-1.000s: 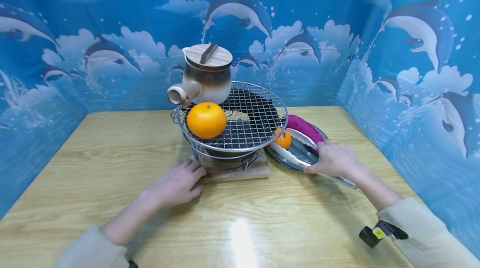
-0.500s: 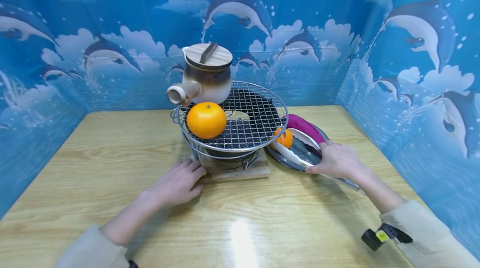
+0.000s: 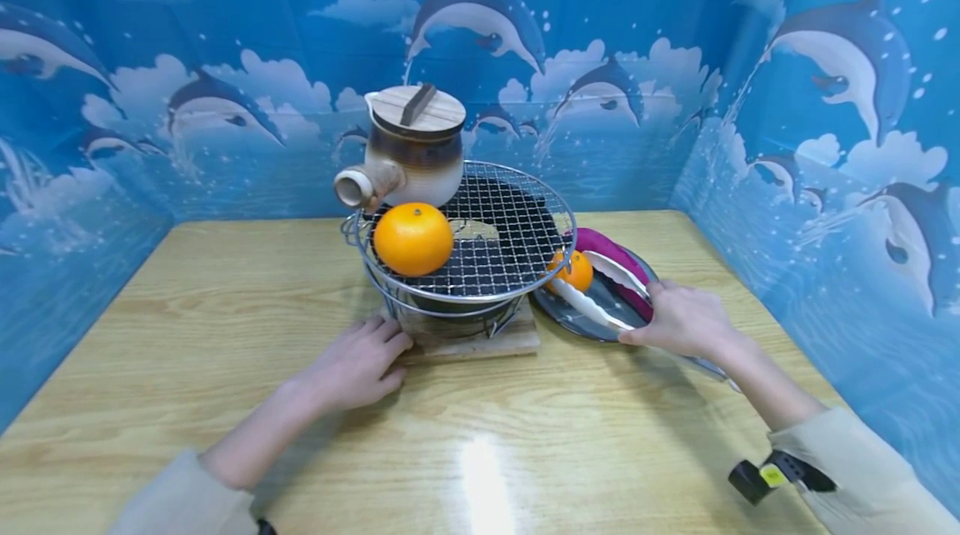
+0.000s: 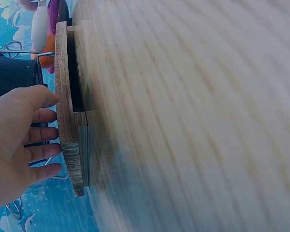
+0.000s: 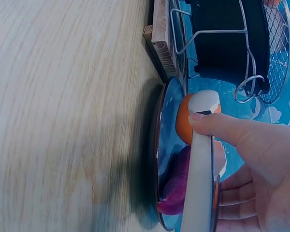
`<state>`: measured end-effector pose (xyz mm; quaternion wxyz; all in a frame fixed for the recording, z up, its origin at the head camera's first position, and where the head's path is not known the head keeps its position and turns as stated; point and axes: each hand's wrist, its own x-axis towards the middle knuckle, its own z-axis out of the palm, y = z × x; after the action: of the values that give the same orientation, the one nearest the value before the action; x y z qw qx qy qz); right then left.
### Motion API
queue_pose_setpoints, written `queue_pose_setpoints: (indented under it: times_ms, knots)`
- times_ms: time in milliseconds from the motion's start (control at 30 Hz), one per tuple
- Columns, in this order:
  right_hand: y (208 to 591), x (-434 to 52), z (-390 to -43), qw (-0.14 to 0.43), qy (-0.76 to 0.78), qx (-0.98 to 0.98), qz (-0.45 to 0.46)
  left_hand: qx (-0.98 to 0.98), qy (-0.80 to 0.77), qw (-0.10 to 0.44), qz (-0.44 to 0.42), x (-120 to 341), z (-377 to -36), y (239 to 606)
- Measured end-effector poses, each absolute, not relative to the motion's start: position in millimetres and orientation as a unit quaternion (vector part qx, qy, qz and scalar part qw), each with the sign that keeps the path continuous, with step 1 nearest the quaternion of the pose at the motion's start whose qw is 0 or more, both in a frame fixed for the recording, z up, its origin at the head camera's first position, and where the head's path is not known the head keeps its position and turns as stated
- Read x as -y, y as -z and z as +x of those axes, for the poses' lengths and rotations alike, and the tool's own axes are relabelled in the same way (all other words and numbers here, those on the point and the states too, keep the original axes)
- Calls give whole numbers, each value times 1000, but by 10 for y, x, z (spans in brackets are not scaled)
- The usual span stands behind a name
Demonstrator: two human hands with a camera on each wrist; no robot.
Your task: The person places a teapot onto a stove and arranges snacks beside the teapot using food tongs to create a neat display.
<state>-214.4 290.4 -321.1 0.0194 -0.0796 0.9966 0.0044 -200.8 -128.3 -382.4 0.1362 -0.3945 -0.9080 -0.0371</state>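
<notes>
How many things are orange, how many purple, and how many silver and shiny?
Orange: 2, a big orange on the wire grill and a small orange on the plate
Purple: 1, a sweet potato
Silver: 3, the wire grill, the plate, the tongs
Total: 6

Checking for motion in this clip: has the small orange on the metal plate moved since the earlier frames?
Yes. The small orange, between the tongs held by the right hand, sits slightly higher and further right against the grill rim.

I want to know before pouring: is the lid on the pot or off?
On. The wooden lid sits flat across the top of the pot, which stands upright on the wire grill.
</notes>
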Motion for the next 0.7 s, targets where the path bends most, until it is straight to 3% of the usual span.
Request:
queue_pose_setpoints:
  times_ms: [700]
  knots:
    - [3155,-3036,-2102,9,5,-998,-66,906,37,141,-396,1277,-2023,3828]
